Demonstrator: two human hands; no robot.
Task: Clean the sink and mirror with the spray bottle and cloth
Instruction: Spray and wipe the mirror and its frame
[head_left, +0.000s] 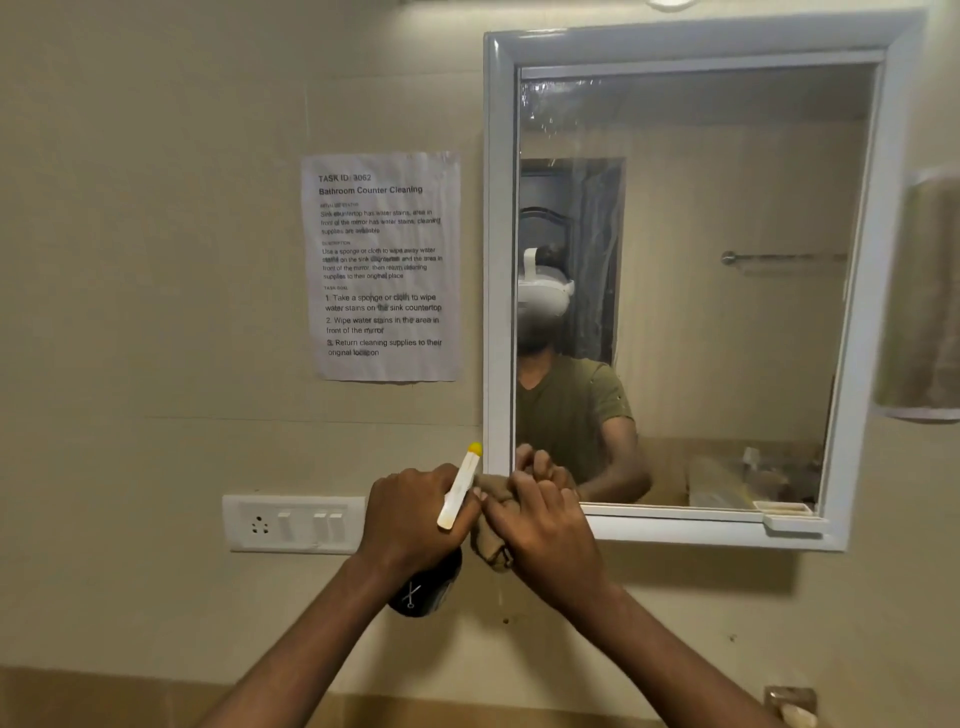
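A mirror (727, 322) in a white frame hangs on the beige wall, with streaks of spray near its top left. My left hand (410, 514) grips a dark spray bottle (428, 587) with a white trigger head and yellow nozzle (460, 488). The nozzle points up toward the mirror's lower left corner. My right hand (545, 525) is closed on a bunched tan cloth (491, 540), right beside the left hand and just below that corner. The sink is out of view.
A printed task sheet (384, 265) is taped to the wall left of the mirror. A white switch and socket panel (291, 522) sits below it. A small shelf (787, 514) juts from the mirror's lower right. A tan towel (922, 296) hangs at the right edge.
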